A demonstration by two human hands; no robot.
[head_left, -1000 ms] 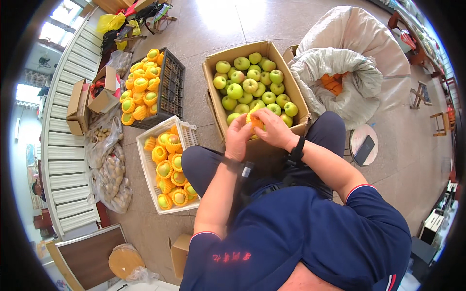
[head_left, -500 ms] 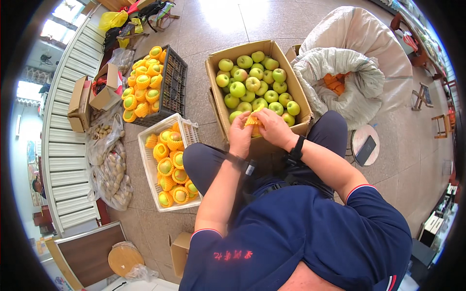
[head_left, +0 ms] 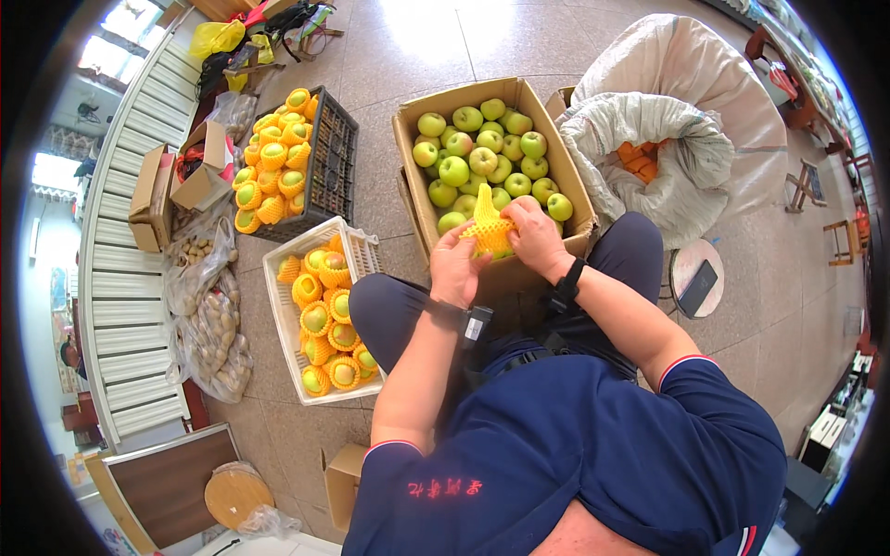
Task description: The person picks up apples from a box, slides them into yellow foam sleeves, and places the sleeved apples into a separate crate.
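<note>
Over the near edge of a cardboard box (head_left: 586, 222) full of loose green apples (head_left: 483, 160), both my hands work on a yellow foam net sleeve (head_left: 488, 228). The sleeve is stretched over an apple, a bit of green showing at its lower side, and its narrow loose end points away from me. My left hand (head_left: 458, 266) is closed round the left side of the wrapped apple. With bent fingers my right hand (head_left: 536, 239) grips the sleeve from the right.
At left stand a white crate (head_left: 295, 375) and a black crate (head_left: 332, 157), both holding sleeved apples. A white woven sack (head_left: 593, 139) with orange sleeves inside lies right of the box. Bagged potatoes (head_left: 211, 329) line the left wall; a round stool (head_left: 712, 298) carries a dark flat device.
The foam sleeve, bunched small between my fingers before, now spreads over an apple with its tail standing out. My right hand has shifted slightly right, and my left hand has turned a little.
</note>
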